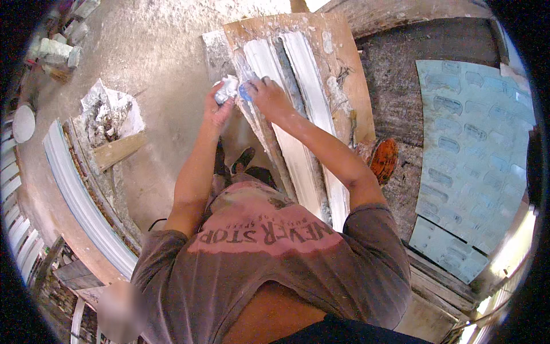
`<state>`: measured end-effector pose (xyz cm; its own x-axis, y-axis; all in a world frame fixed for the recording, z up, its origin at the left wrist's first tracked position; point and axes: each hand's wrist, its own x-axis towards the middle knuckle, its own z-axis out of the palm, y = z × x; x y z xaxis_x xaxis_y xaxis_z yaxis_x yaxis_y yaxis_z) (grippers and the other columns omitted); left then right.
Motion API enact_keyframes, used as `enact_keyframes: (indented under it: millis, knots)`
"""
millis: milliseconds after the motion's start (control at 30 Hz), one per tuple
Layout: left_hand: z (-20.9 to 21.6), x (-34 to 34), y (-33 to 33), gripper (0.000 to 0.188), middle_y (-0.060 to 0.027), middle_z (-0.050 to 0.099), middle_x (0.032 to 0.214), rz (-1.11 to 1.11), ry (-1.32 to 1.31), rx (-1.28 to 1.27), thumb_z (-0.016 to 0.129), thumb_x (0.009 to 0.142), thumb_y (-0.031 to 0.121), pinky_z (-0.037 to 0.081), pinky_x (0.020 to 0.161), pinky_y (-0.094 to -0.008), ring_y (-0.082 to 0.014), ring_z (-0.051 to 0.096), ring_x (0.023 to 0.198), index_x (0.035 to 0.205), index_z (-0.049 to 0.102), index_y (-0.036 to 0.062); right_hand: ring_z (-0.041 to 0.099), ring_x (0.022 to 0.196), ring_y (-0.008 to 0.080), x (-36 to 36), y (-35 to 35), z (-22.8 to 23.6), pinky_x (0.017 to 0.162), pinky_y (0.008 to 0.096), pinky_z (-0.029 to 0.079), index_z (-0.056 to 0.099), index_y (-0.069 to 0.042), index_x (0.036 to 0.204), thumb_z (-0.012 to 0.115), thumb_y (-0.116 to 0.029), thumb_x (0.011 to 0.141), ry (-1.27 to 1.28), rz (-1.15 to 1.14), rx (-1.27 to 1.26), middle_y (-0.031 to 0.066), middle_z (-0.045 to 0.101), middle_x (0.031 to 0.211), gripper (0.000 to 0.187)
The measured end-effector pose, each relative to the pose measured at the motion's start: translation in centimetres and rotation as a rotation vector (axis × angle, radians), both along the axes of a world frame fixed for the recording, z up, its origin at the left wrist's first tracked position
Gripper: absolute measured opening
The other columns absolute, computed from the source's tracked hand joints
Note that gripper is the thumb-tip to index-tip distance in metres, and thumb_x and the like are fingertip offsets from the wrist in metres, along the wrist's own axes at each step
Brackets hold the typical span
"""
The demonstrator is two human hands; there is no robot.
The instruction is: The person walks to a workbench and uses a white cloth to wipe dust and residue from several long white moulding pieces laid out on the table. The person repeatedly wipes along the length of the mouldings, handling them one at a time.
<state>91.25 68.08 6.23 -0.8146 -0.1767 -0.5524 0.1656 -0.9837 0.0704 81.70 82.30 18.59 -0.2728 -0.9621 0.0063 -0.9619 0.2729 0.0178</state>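
Observation:
A lump of wet white paste, which looks like plaster [227, 88], rests in the fingers of my left hand [217, 110]. Close beside it, my right hand [268, 101] grips a small blue flat tool [244, 92], mostly covered by the fingers. Its kind is hard to make out. Both hands are over the left edge of a long white moulding [262, 60]. A second white moulding [306, 66] lies parallel to its right. Under them is a brown wooden board [344, 43] with white smears.
An orange-brown bowl [384, 161] stands right of the board. Farther right leans a pale blue sheet [450, 123] with oval shapes. To my left are a long white moulding [86, 198], a white sheet with rubble [130, 112] and a wooden plank [119, 152].

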Motion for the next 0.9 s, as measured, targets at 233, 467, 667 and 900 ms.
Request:
enact_keyframes:
  millis: [233,467,667,900]
  knots:
    - [3.5,-3.1,-0.4,0.053,-0.0119,0.058,0.108,-0.037,-0.161,-0.856,0.061,0.073,-0.009,0.047,0.087,-0.0294,-0.0186,0.056,0.099,0.122,0.044,0.0009,0.057,0.095,0.0336,-10.2,-5.4,-5.0,0.081,0.0416,0.047,0.061,-0.001,0.100,0.059,-0.021,0.079,-0.401,-0.495,-0.252,0.0186,0.059,0.099,0.029]
    - [-4.9,-4.6,0.6,0.061,-0.0205,0.049,0.115,0.058,-0.231,-1.374,0.067,0.069,-0.003,0.045,0.085,-0.0330,-0.0246,0.054,0.103,0.124,0.040,-0.0029,0.060,0.089,0.0340,-10.9,-9.7,-4.5,0.078,0.0426,0.049,0.062,-0.003,0.098,0.055,-0.025,0.082,-0.190,-0.277,-0.027,0.0181,0.060,0.096,0.028]
    - [3.4,-1.9,2.4,0.055,-0.0200,0.054,0.107,-0.012,-0.243,-1.186,0.068,0.069,-0.003,0.046,0.086,-0.0358,-0.0252,0.054,0.101,0.118,0.042,-0.0033,0.060,0.090,0.0323,-10.5,-8.2,-4.5,0.077,0.0414,0.049,0.062,-0.002,0.092,0.052,-0.012,0.079,-0.211,-0.374,0.231,0.0171,0.060,0.096,0.020]
    - [1.2,0.0,1.8,0.050,-0.0146,0.058,0.106,0.024,-0.056,-0.892,0.068,0.074,0.001,0.045,0.085,-0.0330,-0.0215,0.056,0.097,0.118,0.046,-0.0022,0.062,0.086,0.0340,-10.1,-8.2,-2.9,0.076,0.0441,0.049,0.062,0.001,0.087,0.054,-0.010,0.078,-0.219,-0.299,0.244,0.0199,0.062,0.087,0.017]
